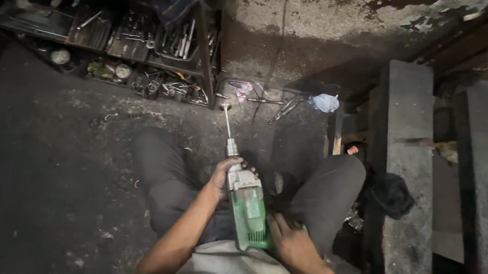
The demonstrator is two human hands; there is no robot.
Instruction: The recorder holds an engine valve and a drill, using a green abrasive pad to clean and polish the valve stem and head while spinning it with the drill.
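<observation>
Shelves (118,48) of tools ahead, concrete blocks (405,165) at right; my left hand (227,173) and right hand (288,237) both grip the green drill (249,206), its long bit (227,124) pointing forward.

floor: dark, gritty concrete floor (42,157) under me
wall: stained, peeling grey wall (320,28)
rack: low dark metal tool rack (141,50)
right: two dark concrete blocks (405,165)
light: dim
</observation>
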